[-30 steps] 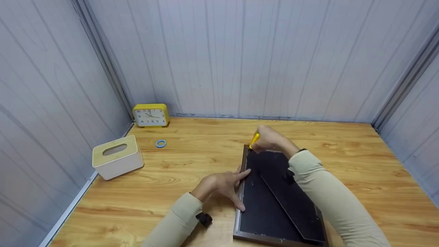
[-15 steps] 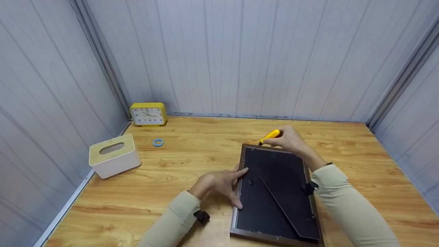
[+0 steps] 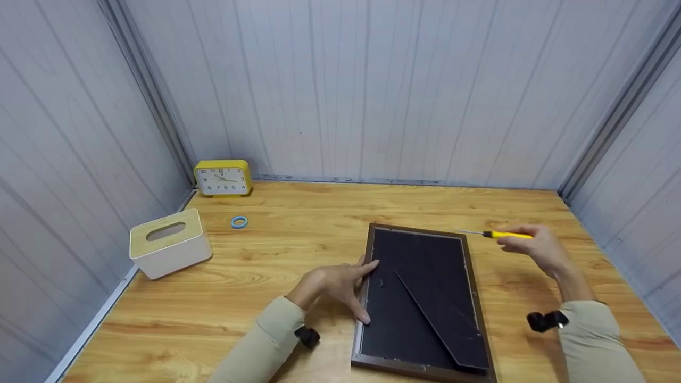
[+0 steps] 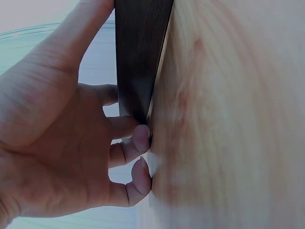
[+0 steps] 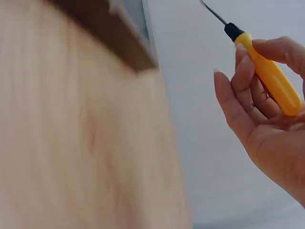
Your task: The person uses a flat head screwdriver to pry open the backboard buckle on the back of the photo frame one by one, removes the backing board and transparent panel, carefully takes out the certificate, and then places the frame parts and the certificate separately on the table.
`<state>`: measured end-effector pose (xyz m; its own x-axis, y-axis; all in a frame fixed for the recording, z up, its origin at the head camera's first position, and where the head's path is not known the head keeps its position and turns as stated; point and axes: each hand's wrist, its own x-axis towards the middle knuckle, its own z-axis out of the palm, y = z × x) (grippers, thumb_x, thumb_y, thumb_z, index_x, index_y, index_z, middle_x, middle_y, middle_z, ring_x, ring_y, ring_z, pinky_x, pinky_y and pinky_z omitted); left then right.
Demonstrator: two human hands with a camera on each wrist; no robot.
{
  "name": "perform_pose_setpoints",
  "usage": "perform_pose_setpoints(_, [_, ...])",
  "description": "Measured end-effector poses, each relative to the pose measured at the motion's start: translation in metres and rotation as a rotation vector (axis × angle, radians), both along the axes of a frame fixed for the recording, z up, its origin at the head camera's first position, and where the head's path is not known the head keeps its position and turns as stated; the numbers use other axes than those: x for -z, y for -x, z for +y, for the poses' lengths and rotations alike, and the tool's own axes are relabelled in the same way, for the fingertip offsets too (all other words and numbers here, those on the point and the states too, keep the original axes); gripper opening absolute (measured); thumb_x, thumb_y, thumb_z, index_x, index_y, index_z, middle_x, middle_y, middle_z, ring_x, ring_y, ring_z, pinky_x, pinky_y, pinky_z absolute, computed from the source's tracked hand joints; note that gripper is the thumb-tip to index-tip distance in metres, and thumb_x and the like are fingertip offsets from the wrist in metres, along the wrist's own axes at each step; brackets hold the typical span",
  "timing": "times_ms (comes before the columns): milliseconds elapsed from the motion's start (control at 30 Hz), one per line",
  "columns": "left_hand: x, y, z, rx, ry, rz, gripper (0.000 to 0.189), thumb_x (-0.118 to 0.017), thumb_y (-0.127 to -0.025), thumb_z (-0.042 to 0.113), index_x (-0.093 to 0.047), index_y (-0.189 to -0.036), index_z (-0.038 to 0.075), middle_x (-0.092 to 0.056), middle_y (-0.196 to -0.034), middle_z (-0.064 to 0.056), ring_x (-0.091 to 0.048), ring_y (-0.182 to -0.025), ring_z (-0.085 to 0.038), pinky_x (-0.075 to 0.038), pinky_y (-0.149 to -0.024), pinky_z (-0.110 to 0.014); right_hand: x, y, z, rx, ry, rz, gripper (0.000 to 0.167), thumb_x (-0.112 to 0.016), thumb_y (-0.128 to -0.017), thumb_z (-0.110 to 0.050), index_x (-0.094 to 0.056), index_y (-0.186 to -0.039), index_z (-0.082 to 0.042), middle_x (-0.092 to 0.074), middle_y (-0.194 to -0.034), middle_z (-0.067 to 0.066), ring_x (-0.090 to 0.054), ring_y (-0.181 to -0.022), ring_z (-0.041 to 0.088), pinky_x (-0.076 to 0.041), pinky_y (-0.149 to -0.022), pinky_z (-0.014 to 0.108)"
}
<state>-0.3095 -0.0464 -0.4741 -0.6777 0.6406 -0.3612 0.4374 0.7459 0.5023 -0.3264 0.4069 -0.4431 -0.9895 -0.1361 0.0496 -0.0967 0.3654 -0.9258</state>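
Observation:
A dark picture frame point(image 3: 462, 298) lies face down on the table, its black backing and slanted stand leg point(image 3: 444, 324) uppermost. My left hand point(image 3: 340, 284) grips the frame's left edge, thumb and index fingertip over the border. In the left wrist view the other fingers of that hand point(image 4: 71, 124) bend against the frame's side point(image 4: 138, 57), close to the tabletop. Off the frame's far right corner, my right hand point(image 3: 540, 250) holds a yellow screwdriver point(image 3: 511, 235), its thin shaft pointing left. The right wrist view shows the screwdriver's handle point(image 5: 271, 76) pinched between thumb and fingers.
At the back left stands a yellow alarm clock point(image 3: 222, 178). Nearer is a white tissue box point(image 3: 173, 258) with a wooden lid, and a small blue ring point(image 3: 239, 222) lies to its right. Pale panel walls point(image 3: 340, 90) border the wooden table point(image 3: 298, 213).
My right hand has lifted the screwdriver away from the frame's far left corner and carried it right, past the far right corner. My left hand stays on the frame's left edge.

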Motion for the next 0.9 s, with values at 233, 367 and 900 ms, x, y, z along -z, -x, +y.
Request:
perform_pose_setpoints(233, [-0.001,0.001,0.002,0.007,0.018,0.025,0.13,-0.087,-0.065,0.06,-0.005,-0.162,0.03,-0.003,-0.166,-0.014,-0.013,-0.15,-0.031,-0.022,-0.119,-0.045,0.03,-0.023,0.06,0.031,-0.301,-0.051,0.052,-0.073,-0.094,-0.03,-0.063,-0.127,0.009,-0.07,-0.112,0.016,-0.065,-0.093,0.012,-0.051,-0.081,0.024])
perform_pose_setpoints(367, [-0.001,0.0,0.001,0.01,0.016,0.03,0.131,-0.087,-0.065,0.059,-0.006,-0.163,0.027,-0.003,-0.165,-0.017,-0.015,-0.15,-0.03,-0.023,-0.119,-0.043,0.042,-0.027,0.069,0.022,-0.378,-0.064,0.05,-0.074,-0.092,-0.036,-0.069,-0.123,0.003,-0.067,-0.119,0.02,-0.06,-0.106,0.018,-0.046,-0.08,0.017])
perform_pose_setpoints(900, [-0.002,0.0,0.0,0.017,0.004,0.035,0.131,-0.088,-0.065,0.058,-0.006,-0.163,0.026,-0.003,-0.165,-0.017,-0.015,-0.15,-0.03,-0.024,-0.118,-0.043,0.046,-0.025,0.069,-0.091,-0.503,-0.028,0.038,-0.077,-0.09,-0.027,-0.075,-0.112,0.003,-0.07,-0.111,0.019,-0.057,-0.087,0.012,-0.045,-0.064,0.024])
